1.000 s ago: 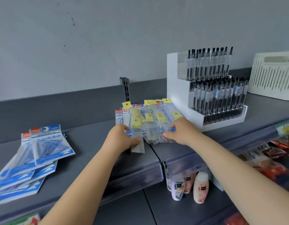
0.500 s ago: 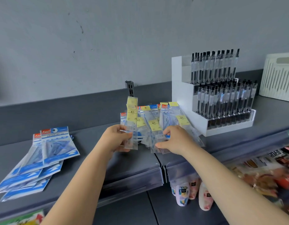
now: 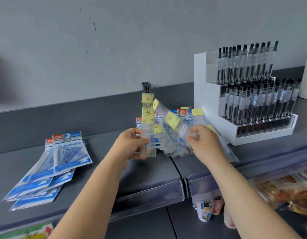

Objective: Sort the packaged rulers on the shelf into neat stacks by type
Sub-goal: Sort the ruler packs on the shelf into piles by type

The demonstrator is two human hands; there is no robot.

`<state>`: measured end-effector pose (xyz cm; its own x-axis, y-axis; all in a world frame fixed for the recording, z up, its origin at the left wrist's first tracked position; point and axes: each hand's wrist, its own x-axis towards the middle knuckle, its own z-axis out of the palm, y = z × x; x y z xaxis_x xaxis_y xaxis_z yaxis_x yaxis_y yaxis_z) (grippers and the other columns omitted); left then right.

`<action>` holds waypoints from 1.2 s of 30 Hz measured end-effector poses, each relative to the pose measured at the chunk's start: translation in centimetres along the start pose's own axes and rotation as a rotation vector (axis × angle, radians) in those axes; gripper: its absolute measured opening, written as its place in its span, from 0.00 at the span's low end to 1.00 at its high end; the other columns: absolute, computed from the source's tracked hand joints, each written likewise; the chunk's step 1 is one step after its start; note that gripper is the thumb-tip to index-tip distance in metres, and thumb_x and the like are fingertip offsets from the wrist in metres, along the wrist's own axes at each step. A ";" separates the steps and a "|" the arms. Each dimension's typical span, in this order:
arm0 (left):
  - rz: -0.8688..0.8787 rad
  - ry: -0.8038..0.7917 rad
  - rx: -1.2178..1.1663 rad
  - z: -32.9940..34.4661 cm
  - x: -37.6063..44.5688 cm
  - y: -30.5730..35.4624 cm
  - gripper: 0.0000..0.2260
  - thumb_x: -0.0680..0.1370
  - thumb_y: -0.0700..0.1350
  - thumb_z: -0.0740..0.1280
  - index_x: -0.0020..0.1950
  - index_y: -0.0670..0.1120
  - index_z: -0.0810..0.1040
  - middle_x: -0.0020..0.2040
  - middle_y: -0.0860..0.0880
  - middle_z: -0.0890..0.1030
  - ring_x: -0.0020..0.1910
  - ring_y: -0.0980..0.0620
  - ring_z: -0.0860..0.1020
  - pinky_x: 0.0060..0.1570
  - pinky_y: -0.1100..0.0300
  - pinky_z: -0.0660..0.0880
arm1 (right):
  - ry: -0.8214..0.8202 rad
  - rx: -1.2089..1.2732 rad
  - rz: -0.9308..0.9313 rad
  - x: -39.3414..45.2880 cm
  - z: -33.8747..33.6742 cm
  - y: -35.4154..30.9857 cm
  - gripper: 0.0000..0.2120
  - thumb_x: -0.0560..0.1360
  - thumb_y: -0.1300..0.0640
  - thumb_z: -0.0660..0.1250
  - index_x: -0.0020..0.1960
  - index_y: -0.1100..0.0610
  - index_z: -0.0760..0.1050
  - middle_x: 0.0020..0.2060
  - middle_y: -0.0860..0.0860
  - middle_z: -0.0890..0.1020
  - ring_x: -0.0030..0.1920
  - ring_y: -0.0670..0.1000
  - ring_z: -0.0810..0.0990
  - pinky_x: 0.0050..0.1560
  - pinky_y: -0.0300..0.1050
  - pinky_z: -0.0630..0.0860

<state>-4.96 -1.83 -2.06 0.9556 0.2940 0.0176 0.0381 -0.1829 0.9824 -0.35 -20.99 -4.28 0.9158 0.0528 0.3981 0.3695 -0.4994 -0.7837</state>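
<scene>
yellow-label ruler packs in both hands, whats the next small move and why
Probably bring the right hand across and lay its yellow-label ruler pack onto the one the left hand holds upright. Both look like the same straight type, while blue geometric sets still lie mixed in the pile behind, and another blue stack sits apart to the left.

Open shelf (image 3: 118,163) lies between the fanned blue set-square packs (image 3: 51,168) at 9 o'clock and the mixed ruler pile (image 3: 173,144) at 12 o'clock. The white pen display (image 3: 209,104) blocks 2 o'clock, apparently touching the pile's edge. The back ledge with its slotted upright (image 3: 146,86) closes 12 o'clock. The front edge at 6 o'clock is free.
</scene>
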 end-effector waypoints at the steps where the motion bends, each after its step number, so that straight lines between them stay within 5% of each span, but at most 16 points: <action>1: 0.009 0.000 -0.023 0.0 -0.2 0.1 0.06 0.76 0.35 0.67 0.45 0.44 0.72 0.45 0.44 0.81 0.32 0.50 0.80 0.24 0.61 0.76 | 0.027 0.092 0.001 -0.1 -0.2 -0.4 0.04 0.75 0.62 0.62 0.49 0.58 0.74 0.42 0.51 0.77 0.39 0.49 0.72 0.30 0.36 0.64; 7: 0.121 -0.018 -0.137 -2.2 -2.3 1.3 0.05 0.77 0.36 0.66 0.50 0.43 0.73 0.44 0.43 0.79 0.30 0.51 0.80 0.32 0.53 0.80 | 0.045 0.610 0.086 -1.6 0.0 -3.5 0.11 0.74 0.65 0.61 0.39 0.51 0.76 0.35 0.49 0.77 0.36 0.49 0.73 0.37 0.42 0.68; 13: 0.194 0.083 -0.154 -10.8 -6.5 -0.4 0.05 0.76 0.35 0.66 0.48 0.44 0.74 0.39 0.45 0.77 0.27 0.54 0.78 0.30 0.57 0.78 | -0.149 0.794 0.079 -5.8 5.0 -9.2 0.09 0.73 0.70 0.65 0.45 0.56 0.76 0.38 0.50 0.82 0.33 0.45 0.80 0.35 0.38 0.76; 21: 0.219 0.211 -0.146 -25.5 -12.6 -3.5 0.04 0.76 0.36 0.66 0.48 0.43 0.74 0.36 0.46 0.78 0.27 0.54 0.78 0.25 0.61 0.77 | -0.375 0.791 0.013 -12.6 15.7 -19.4 0.11 0.71 0.69 0.69 0.47 0.56 0.75 0.38 0.49 0.83 0.39 0.47 0.82 0.37 0.39 0.78; 36: 0.204 0.271 -0.032 -50.7 -18.4 -9.1 0.06 0.75 0.37 0.68 0.50 0.42 0.75 0.41 0.41 0.79 0.29 0.52 0.80 0.28 0.57 0.79 | -0.503 0.840 0.052 -22.8 36.0 -35.4 0.13 0.71 0.73 0.67 0.50 0.58 0.72 0.37 0.51 0.81 0.39 0.49 0.80 0.35 0.37 0.78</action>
<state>-37.72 41.97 -1.93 0.8298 0.4942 0.2593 -0.1592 -0.2357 0.9587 -28.67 26.64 -2.83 0.8224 0.5080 0.2564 0.1398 0.2563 -0.9564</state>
